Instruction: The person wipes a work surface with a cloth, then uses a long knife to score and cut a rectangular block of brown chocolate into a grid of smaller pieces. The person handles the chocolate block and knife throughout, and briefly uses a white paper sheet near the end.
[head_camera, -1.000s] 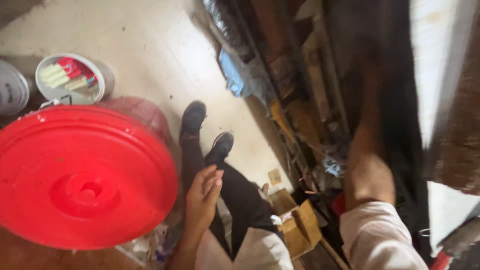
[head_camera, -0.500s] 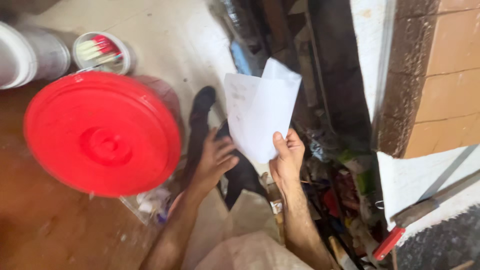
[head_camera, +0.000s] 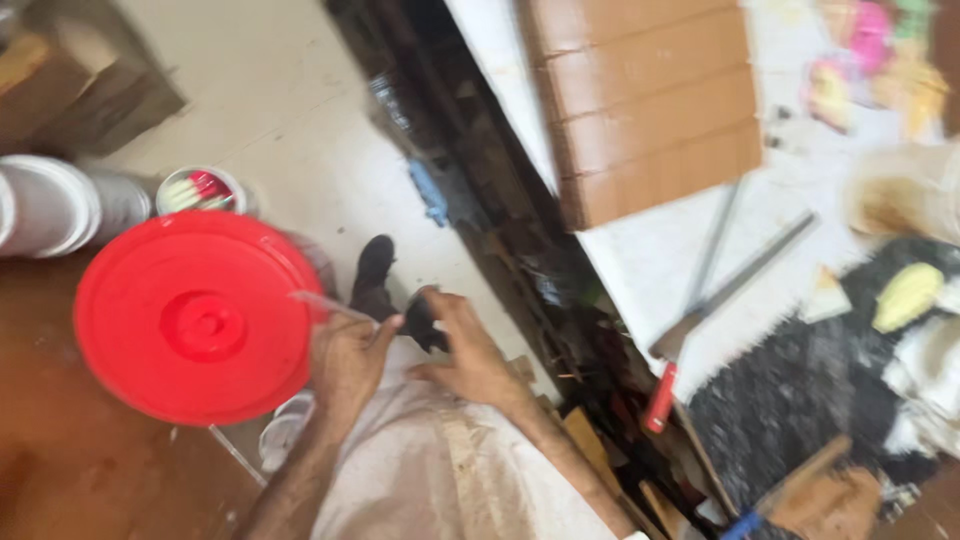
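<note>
Blurred downward view, left hand pinching a thin clear sheet beside a round red lid, right hand on the lap, red-handled saw on white worktop.

Soft daylight, heavy motion blur

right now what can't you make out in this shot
- Head view, left hand: it pinches something thin and clear; motion blur hides what it is.
- Right hand: grip unclear, blurred, fingers over a dark shoe.
- White tubs: cut by the left edge.
- Red lid: covers whatever sits beneath.
- Bench clutter: too smeared to identify.
</note>
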